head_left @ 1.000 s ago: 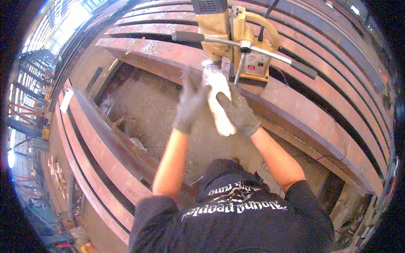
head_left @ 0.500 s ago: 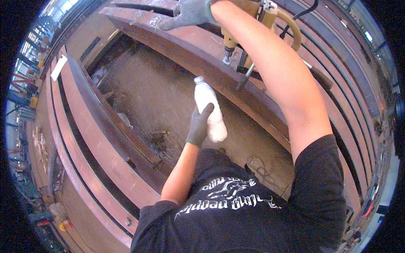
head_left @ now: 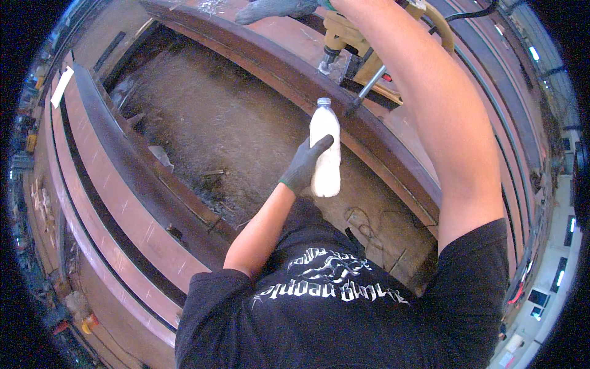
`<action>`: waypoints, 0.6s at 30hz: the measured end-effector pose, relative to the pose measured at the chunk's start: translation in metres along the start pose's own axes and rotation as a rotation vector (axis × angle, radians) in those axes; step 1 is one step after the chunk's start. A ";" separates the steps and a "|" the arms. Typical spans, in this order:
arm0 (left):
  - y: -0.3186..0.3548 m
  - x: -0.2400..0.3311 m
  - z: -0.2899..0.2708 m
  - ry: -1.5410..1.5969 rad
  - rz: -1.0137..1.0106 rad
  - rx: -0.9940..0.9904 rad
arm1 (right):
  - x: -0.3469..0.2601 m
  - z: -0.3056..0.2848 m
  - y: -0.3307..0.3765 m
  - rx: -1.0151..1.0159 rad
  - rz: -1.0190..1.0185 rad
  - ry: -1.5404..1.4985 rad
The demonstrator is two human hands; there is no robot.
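My left hand (head_left: pixel 304 163), in a dark grey glove, is wrapped round the middle of a clear plastic bottle (head_left: pixel 326 150) filled with something white. The bottle stands nearly upright in my grip, mouth upward, over the gap between two steel beams. At the top edge my gloved right hand (head_left: pixel 279 8) reaches out above the far steel beam (head_left: pixel 295 83), fingers stretched and partly cut off by the picture edge. Pale shavings or residue (head_left: pixel 212 6) lie beside it. Under my right forearm a tan drilling machine (head_left: pixel 344 37) stands on the beam, its bit (head_left: pixel 326 64) pointing down.
A row of reddish-brown steel beams (head_left: pixel 132 184) runs along the left, with a white strip (head_left: pixel 62 87) lying on one. Between the beams lies a brown, dirty floor (head_left: pixel 215 111) with scraps. A black cable (head_left: pixel 470 13) leads from the machine. More beams stretch along the right.
The bottle has moved right and turned from a tilt to nearly upright in my left hand. My right hand sits higher in view, and the whole view has shifted.
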State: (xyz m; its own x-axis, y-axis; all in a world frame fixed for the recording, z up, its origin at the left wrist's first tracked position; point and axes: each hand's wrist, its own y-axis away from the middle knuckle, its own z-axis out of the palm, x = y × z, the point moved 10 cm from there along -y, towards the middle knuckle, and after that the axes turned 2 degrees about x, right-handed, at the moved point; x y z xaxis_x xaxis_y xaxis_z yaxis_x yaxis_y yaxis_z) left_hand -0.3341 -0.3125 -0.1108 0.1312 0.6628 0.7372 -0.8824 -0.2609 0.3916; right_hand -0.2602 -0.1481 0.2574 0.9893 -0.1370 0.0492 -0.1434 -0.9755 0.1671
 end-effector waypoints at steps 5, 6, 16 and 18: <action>-0.005 -0.008 0.015 0.151 -0.135 -0.075 | 0.004 -0.004 0.002 0.074 0.003 -0.007; -0.008 -0.012 0.015 0.172 -0.156 -0.078 | 0.006 -0.005 0.005 0.076 0.014 -0.011; -0.018 -0.036 0.004 0.162 -0.245 -0.032 | 0.000 -0.011 0.007 0.185 -0.014 -0.086; -0.016 -0.035 0.009 0.151 -0.255 -0.035 | 0.004 -0.014 0.026 0.124 0.026 -0.363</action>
State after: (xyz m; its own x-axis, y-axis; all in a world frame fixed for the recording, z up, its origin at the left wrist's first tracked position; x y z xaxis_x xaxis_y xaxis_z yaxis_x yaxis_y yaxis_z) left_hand -0.3205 -0.3380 -0.1382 0.2846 0.8016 0.5258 -0.8448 -0.0495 0.5327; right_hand -0.2602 -0.1714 0.2757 0.9331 -0.1920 -0.3041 -0.1861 -0.9813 0.0487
